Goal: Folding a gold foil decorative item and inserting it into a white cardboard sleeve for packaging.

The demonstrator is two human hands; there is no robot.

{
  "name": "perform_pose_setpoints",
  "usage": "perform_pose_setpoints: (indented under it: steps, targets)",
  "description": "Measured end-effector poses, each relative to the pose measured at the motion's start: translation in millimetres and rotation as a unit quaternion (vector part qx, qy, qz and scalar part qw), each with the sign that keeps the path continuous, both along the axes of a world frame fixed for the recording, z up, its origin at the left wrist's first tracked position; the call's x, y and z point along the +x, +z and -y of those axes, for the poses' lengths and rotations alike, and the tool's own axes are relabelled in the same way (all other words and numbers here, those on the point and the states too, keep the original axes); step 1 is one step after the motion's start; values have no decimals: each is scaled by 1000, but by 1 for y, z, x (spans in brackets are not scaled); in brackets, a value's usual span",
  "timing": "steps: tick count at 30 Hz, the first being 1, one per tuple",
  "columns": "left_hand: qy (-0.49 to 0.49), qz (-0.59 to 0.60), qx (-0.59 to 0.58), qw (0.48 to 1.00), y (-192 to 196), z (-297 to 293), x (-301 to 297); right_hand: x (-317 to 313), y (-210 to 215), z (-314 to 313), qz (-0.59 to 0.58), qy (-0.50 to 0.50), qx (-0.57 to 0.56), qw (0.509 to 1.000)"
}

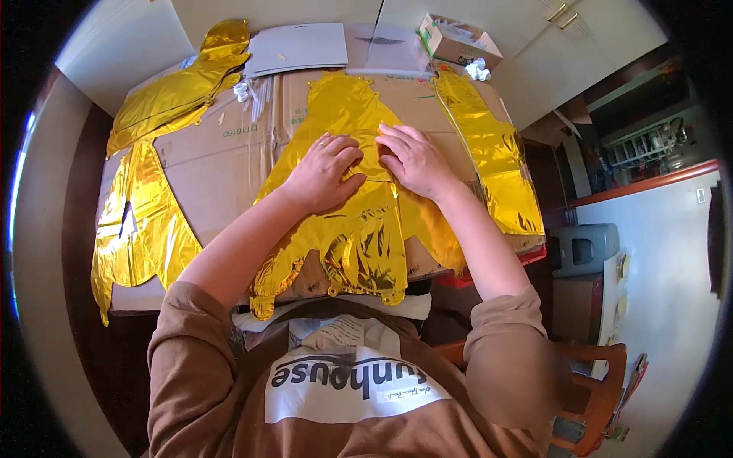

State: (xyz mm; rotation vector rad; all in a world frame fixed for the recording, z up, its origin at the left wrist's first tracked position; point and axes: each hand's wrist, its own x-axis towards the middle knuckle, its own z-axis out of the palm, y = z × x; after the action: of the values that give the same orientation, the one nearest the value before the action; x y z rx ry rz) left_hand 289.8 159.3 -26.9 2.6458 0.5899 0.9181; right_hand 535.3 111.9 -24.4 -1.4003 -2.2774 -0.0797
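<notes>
A flat gold foil balloon (347,107) lies in front of me, its upper part broad and its lower end split into wrinkled lobes near the table edge. My left hand (328,168) rests on its middle with the fingers bent and close together, the thumb against the foil. Facing it, my right hand (412,160) has its fingers curled over a folded edge of the same foil, thumb near the index finger. What lies under the fingertips is hidden. On the right, partly behind my right forearm, lies another gold foil sheet (489,153).
More gold foil balloons (164,99) spread over the left side of the cardboard-covered table (206,156). White sheets (298,47), small white rolls (243,91) and thin straws stand at the back. A carton (458,42) and crumpled tissue (477,70) sit back right. A wooden chair (603,366) is at lower right.
</notes>
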Motion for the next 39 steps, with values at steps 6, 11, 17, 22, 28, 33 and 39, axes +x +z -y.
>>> perform_pose_setpoints:
  steps: [6,11,17,22,28,33,39]
  targets:
    - [-9,8,-9,1000,2,-1,-1,3,3,-3,-86,4,-36,996]
    - [-6,8,-11,1000,3,-1,-1,-6,11,20,-109,0,-12,994]
    - [-8,73,-13,997,9,-2,-6,-7,0,27,12,-21,-30,999]
    - [72,83,-52,993,27,12,-46,-8,5,29,23,-19,-29,999]
    - [127,-110,-15,986,16,60,-112,-4,-1,31,-9,-5,-37,999]
    - [120,-145,-38,981,14,73,-122,-10,4,44,-5,-13,-58,998]
    - [123,-145,-40,981,15,77,-125,-10,7,49,8,-35,-65,997]
